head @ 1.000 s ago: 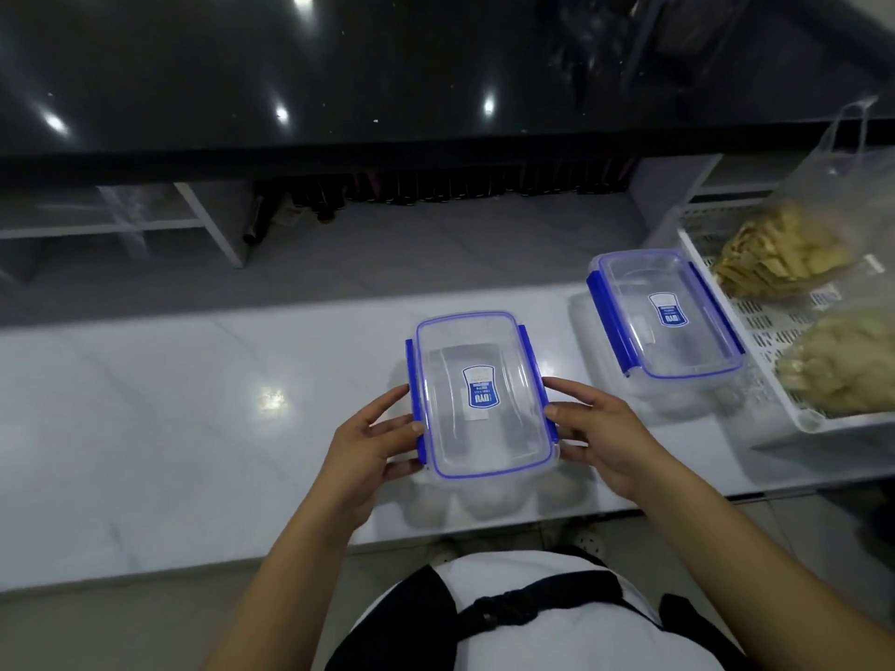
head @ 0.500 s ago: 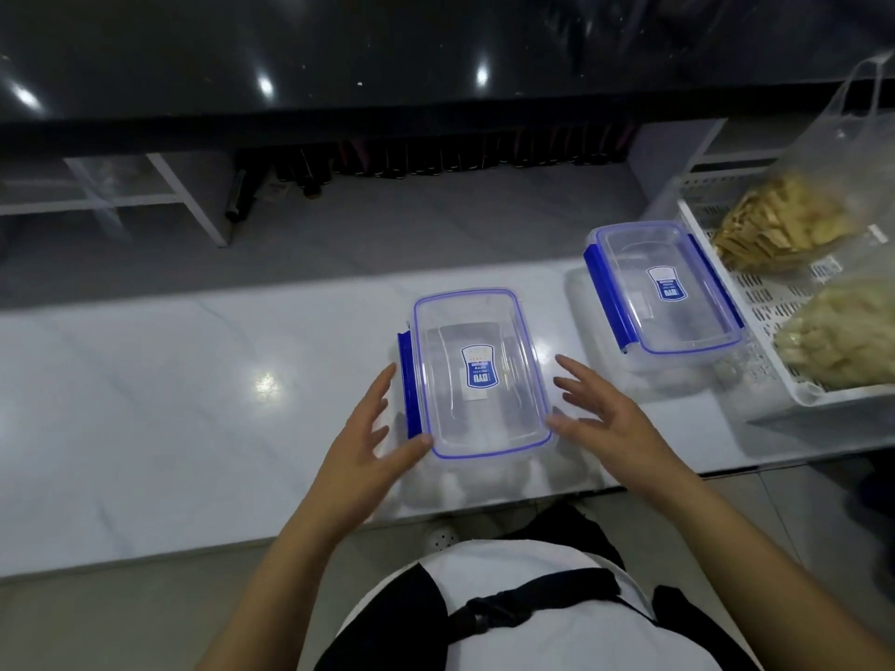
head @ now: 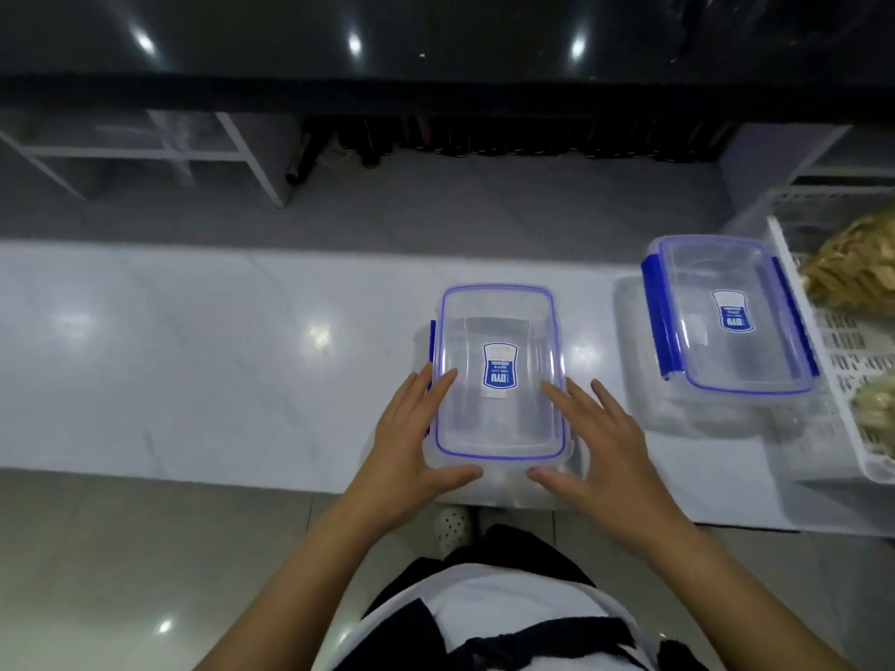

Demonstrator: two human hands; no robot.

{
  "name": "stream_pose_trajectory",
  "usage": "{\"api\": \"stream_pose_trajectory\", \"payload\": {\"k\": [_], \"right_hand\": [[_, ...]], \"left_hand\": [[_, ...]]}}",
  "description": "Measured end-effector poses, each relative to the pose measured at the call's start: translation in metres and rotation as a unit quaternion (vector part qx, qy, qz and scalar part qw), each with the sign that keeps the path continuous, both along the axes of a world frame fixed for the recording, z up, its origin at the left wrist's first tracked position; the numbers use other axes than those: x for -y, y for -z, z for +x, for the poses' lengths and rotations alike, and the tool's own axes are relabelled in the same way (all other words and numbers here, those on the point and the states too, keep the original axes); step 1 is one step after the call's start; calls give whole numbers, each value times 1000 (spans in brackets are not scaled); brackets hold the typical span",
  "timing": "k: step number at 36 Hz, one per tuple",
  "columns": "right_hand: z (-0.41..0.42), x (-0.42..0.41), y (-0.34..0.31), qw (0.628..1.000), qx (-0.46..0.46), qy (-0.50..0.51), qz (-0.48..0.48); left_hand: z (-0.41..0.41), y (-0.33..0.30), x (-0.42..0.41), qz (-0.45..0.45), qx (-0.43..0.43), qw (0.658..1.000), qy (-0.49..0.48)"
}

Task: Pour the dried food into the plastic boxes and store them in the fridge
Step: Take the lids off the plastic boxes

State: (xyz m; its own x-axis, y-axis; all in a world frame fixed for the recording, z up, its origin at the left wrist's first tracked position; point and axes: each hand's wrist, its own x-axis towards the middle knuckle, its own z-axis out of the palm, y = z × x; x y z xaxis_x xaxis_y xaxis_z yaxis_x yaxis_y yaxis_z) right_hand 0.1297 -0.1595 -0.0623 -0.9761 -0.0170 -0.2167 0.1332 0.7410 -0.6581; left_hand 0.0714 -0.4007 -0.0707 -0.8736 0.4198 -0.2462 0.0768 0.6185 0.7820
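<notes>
A clear plastic box with a blue-rimmed lid and a blue label lies near the front edge of the white counter. My left hand grips its near left corner, fingers on the lid and thumb along the front rim. My right hand grips the near right corner the same way. A second, identical box stands closed to the right, its blue side clips down. Bags of yellowish dried food lie in a white basket at the far right.
Beyond the counter a grey floor runs to a dark glossy surface with bottles lined up beneath it. A white shelf frame stands at the back left. My torso and a shoe show below the counter's front edge.
My hands left the box's side clips, opened, and now rest on the lid's near corners with the thumbs at the front rim. The right clip's blue no longer shows. The camera tilted down.
</notes>
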Motion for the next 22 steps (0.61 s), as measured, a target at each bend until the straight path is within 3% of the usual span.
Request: {"api": "stream_pose_trajectory", "payload": {"k": [11,22], "right_hand": [[-15,11,-20,995,-80,-60,-18],[-67,144,-14,987,-56,-149,8]], "left_hand": [[3,-43,28,-53,-13,998,-44],[-9,-59,155,-78,-20,988,-131]]}}
